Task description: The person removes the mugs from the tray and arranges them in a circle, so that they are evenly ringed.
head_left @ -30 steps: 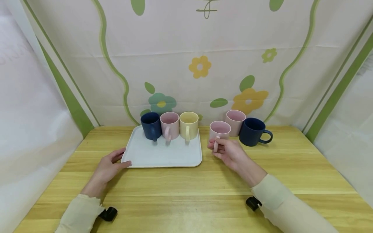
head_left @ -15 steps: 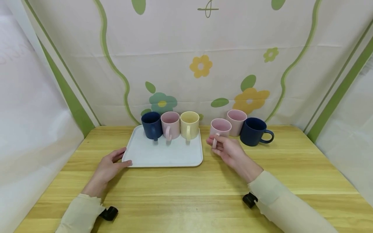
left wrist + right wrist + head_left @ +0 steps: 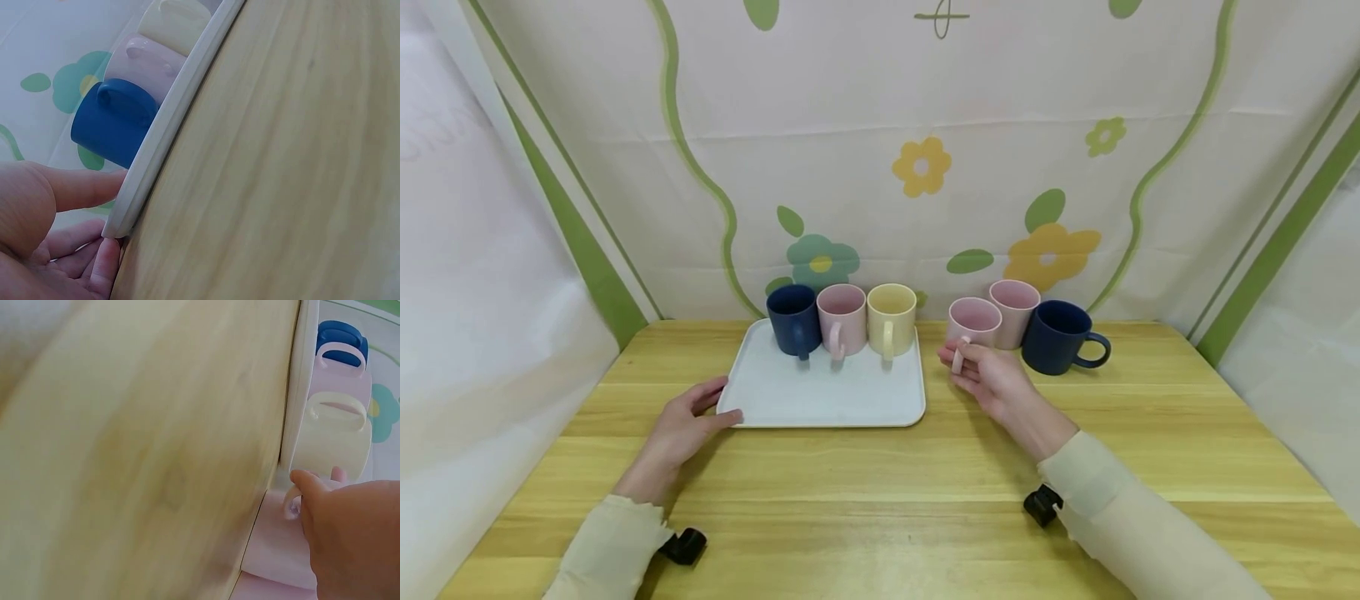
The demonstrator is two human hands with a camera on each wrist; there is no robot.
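A white tray point(image 3: 820, 396) lies on the wooden table with a navy mug point(image 3: 793, 319), a pink mug point(image 3: 842, 319) and a yellow mug point(image 3: 891, 319) in a row along its far edge, handles toward me. My left hand point(image 3: 688, 421) holds the tray's near-left corner point(image 3: 122, 222), thumb point(image 3: 103, 269) on the front edge and a finger point(image 3: 81, 187) along the left side. Just right of the tray, my right hand point(image 3: 985, 377) pinches the handle point(image 3: 958, 357) of another pink mug point(image 3: 973, 319); its handle point(image 3: 292, 501) also shows in the right wrist view.
Behind the held mug stand a further pink mug point(image 3: 1015, 300) and a navy mug point(image 3: 1060, 336), handle pointing right. A flowered curtain point(image 3: 917, 167) closes off the back and sides. The table point(image 3: 880, 500) stretches bare toward me.
Hardly anything: the head view has shifted slightly. The right hand keeps its pinch on the pink mug's handle and the left hand stays at the tray corner.
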